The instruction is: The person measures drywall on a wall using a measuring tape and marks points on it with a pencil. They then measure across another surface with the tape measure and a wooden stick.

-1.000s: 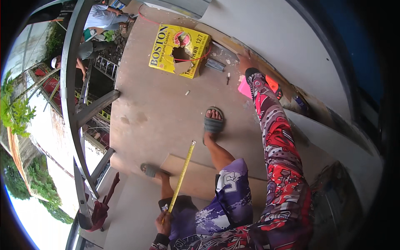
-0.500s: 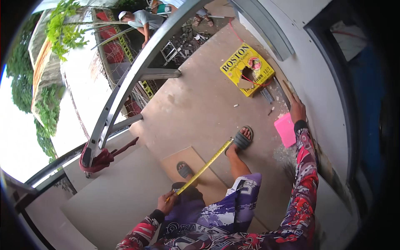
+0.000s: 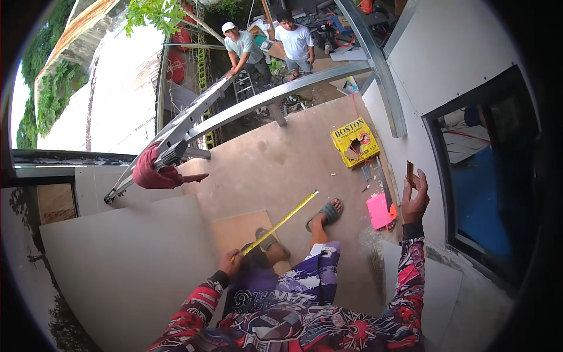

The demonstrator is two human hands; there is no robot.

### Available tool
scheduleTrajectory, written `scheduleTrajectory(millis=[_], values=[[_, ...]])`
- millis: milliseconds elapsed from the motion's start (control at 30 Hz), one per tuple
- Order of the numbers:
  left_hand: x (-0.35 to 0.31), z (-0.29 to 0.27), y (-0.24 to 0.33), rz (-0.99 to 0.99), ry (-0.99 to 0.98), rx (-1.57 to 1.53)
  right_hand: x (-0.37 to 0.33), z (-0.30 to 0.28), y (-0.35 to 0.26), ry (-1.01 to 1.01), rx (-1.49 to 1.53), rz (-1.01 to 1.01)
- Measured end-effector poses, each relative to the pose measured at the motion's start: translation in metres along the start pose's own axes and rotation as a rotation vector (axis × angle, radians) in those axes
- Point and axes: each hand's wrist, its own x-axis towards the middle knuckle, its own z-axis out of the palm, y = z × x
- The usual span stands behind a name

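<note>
One yellow box (image 3: 347,138) trails wire (image 3: 355,105); left hand (image 3: 231,264) grips tape measure (image 3: 281,222), right hand (image 3: 415,204) brown piece (image 3: 410,171)

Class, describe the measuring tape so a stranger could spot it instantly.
Start at the purple-and-white shorts, lower centre. Left of them, the left hand holds the measuring tape, slanting up rightward. Unlike the boxy yellow carton, it is a thin yellow strip.

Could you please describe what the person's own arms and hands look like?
The left hand and right hand are bare, without gloves. Both arms are covered by long sleeves with a busy printed pattern in red, pink, white and black, ending at the wrists in plain dark cuffs.
</note>
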Motion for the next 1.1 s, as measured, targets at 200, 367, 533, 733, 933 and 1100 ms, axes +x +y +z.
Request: scheduleTrajectory(millis=[200, 367, 533, 733, 933, 1100], values=[[-0.024, -0.033, -0.06, 0.007, 0.143, -0.057, 0.012, -0.055, -0.093, 0.03, -0.135, -0.18], [-0.037, -0.052, -0.138, -0.02, 0.315, 0.153, 0.005, -0.086, -0.165, 0.048, -0.065, -0.171], [-0.051, -0.062, -0.181, -0.155, 0.252, 0.165, -0.002, -0.108, -0.212, 0.073, -0.044, -0.186], [-0.053, -0.054, -0.184, -0.187, 0.204, -0.051, -0.009, -0.116, -0.248, 0.068, 0.133, -0.096], [-0.052, -0.043, -0.166, -0.183, 0.121, -0.244, -0.025, -0.094, -0.26, 0.082, 0.284, 0.01], [-0.057, -0.033, -0.164, -0.199, 0.153, -0.257, -0.039, -0.069, -0.278, -0.025, 0.528, 0.078]])
